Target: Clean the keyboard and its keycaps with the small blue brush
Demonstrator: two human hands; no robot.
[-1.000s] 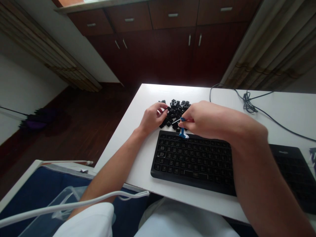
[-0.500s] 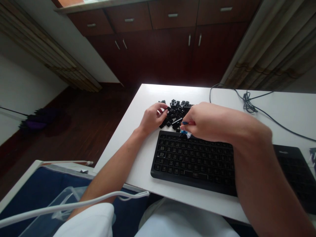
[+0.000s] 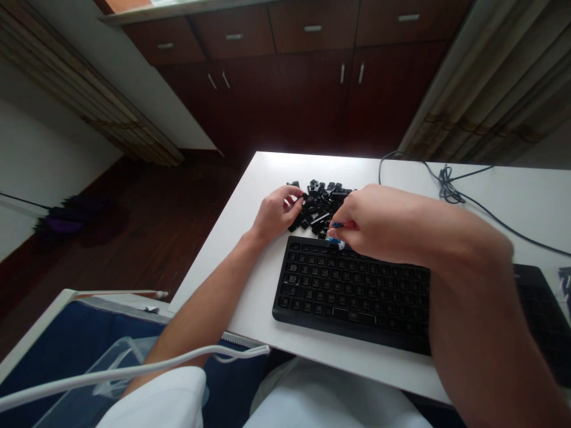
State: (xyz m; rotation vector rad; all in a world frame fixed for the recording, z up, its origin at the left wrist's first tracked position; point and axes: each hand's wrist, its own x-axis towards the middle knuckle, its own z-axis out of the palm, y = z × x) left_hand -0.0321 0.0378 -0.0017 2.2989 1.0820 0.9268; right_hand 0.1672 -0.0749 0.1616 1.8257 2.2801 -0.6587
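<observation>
A black keyboard (image 3: 339, 291) with its keycaps off lies on the white table, its bare key sockets showing. My right hand (image 3: 370, 223) is closed on a small blue brush (image 3: 334, 241), whose pale bristles rest at or just over the keyboard's top row. Behind the keyboard is a heap of loose black keycaps (image 3: 317, 205). At the heap's left side, my left hand (image 3: 281, 209) pinches what looks like one black keycap (image 3: 305, 197) between thumb and fingertips. My right forearm covers part of the keyboard's right side.
A thin black cable (image 3: 448, 178) lies bundled at the table's (image 3: 263, 297) back right. Beside the table at left stands a blue fabric holder (image 3: 102, 327) with a white cord (image 3: 178, 356) across it. Dark red cabinets (image 3: 312, 101) stand beyond the table.
My right hand and forearm have shifted slightly to the right, carrying the brush along the keyboard's top row. My left hand has stayed put.
</observation>
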